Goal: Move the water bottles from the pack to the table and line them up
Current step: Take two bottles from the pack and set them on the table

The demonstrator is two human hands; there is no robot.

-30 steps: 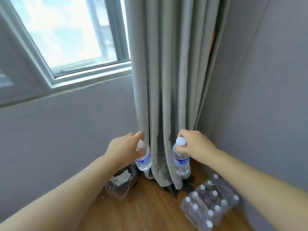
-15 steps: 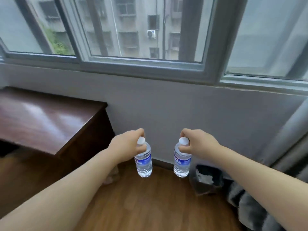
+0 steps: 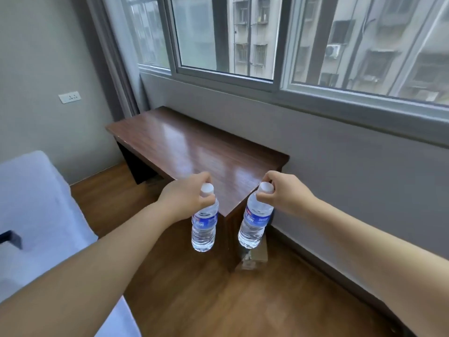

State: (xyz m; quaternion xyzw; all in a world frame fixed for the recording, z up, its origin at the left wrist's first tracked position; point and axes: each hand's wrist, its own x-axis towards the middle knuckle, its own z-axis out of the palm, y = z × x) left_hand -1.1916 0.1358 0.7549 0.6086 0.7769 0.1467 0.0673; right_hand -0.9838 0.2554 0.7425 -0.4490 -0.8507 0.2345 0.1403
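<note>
1. Grey walls and a wide window (image 3: 267, 37) are seen behind a dark brown wooden counter (image 3: 184, 144), which is set against the wall under the sill.
2. 2 water bottles are held in the air in front of the near end of the counter, above a wooden floor (image 3: 243, 300); neither is touching the counter.
3. The left hand (image 3: 187, 198) is curled around the neck of the left bottle (image 3: 204, 227), with fingers and thumb pinched just under its white cap.
4. The right hand (image 3: 284, 193) is pinched around the neck of the right bottle (image 3: 255, 222), just below its white cap.
5. Both bottles are clear, carry blue labels, and hang roughly upright; the right one is tilted slightly, with its base toward the left.
6. The bottles are held near each other, apart, with the counter's near corner seen between them.
7. A white bed (image 3: 36, 203) is seen at the left edge.
8. A white wall socket (image 3: 69, 97) is mounted on the left wall, beside a grey curtain (image 3: 114, 69).
9. A small cardboard box (image 3: 252, 259) is seen on the floor below the right bottle, beside the counter's end panel.
</note>
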